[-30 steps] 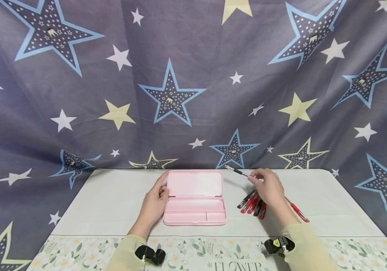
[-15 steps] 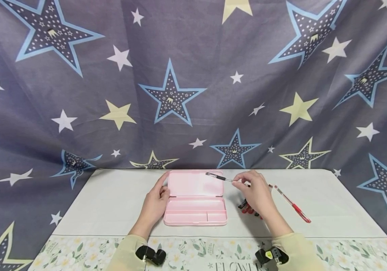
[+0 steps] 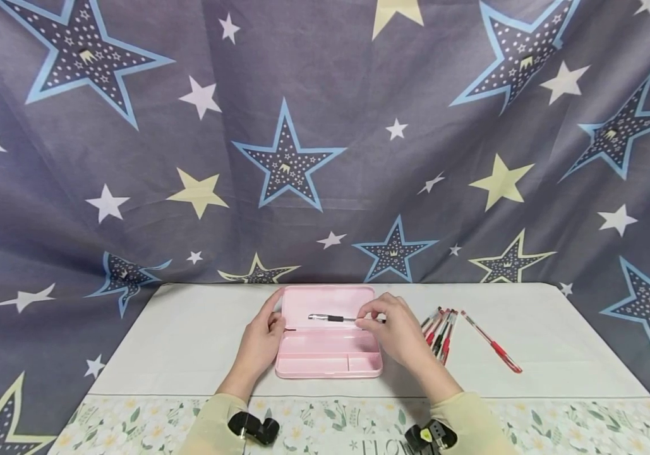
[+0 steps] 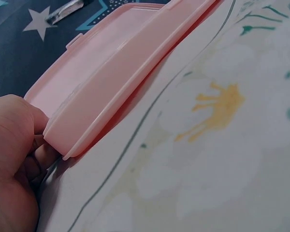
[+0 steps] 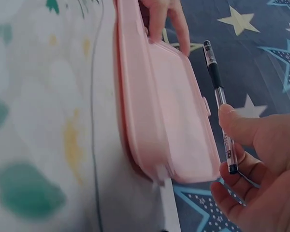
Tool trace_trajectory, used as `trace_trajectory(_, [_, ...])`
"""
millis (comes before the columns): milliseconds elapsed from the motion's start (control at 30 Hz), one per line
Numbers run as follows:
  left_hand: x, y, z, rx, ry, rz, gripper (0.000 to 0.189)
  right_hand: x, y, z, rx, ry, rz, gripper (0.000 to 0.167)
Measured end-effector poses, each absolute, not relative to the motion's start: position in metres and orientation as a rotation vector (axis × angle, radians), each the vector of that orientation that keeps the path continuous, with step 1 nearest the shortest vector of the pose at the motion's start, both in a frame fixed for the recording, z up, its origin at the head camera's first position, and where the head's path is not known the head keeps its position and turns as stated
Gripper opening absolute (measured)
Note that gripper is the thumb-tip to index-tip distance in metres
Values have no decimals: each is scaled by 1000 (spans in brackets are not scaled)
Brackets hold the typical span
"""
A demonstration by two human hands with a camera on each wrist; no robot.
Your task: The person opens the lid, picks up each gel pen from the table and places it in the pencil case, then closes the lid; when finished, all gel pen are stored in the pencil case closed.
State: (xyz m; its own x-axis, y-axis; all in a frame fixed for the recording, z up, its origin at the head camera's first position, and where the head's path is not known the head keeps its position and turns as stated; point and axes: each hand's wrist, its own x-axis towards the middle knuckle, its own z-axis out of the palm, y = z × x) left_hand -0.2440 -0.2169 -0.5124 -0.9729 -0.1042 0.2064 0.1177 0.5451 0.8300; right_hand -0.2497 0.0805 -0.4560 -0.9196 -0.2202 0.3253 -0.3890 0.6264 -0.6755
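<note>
A pink pencil case (image 3: 328,344) lies unfolded on the table, its lid (image 3: 313,306) laid back and its long tray and small compartments bare. At its left side my left hand (image 3: 261,335) holds the edge, the index finger stretched along the lid and other fingers curled near the hinge. My right hand (image 3: 395,328) pinches a black gel pen (image 3: 333,318) between thumb and fingers near one end. The pen is level over the lid in the head view, its clear-capped end pointing left. In the right wrist view the pen (image 5: 217,79) shows a black grip.
Several red and black pens (image 3: 441,332) lie in a bunch right of the case. One red pen (image 3: 492,342) lies apart, farther right. The white table (image 3: 188,341) has a floral cloth strip (image 3: 325,417) in front. A star-patterned curtain (image 3: 325,76) hangs behind.
My right hand has carried the black gel pen left and slightly down, from above the pen bunch to over the case, uncovering the bunch. My left hand has stayed at the case.
</note>
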Motion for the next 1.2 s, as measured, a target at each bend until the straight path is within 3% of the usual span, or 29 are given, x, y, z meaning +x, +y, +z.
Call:
trace_trajectory(267, [-245,-218,-513,-18,-2550,-1393,66,-250,60,-462,549,-2719,1182,20])
trace_trajectory(1200, [-245,-219,-513,-15,-2549,-1409,65,-250,33,-479,527,-2790,815,24])
